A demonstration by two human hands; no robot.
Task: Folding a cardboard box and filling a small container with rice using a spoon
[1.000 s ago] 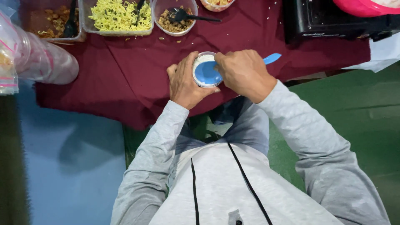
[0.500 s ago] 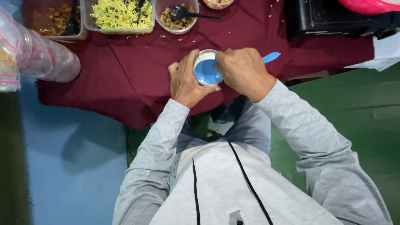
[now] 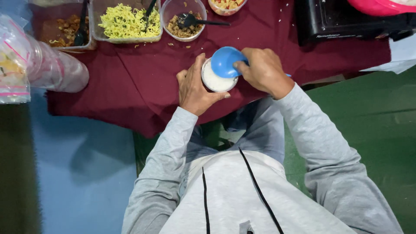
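My left hand [image 3: 196, 86] wraps around a small round cup [image 3: 215, 80] packed with white rice, standing on the maroon tablecloth [image 3: 130, 78]. My right hand [image 3: 263, 71] grips a blue rice paddle [image 3: 226, 61], whose rounded blade is tilted over the far right rim of the cup, back side up. Most of the paddle's handle is hidden behind my right hand. The rice surface shows flat and white below the blade.
Along the far edge stand clear containers: shredded yellow strips [image 3: 125, 21], brown bits with a black spoon [image 3: 184, 24], another brown mix [image 3: 65, 30], and chopped pieces [image 3: 226, 4]. A black appliance [image 3: 342, 19] sits at right, a plastic bag [image 3: 26, 65] at left.
The blue paddle, lying flat over the cup's mouth before, has lifted and tilted to the far right, baring the white rice. My left hand still holds the cup.
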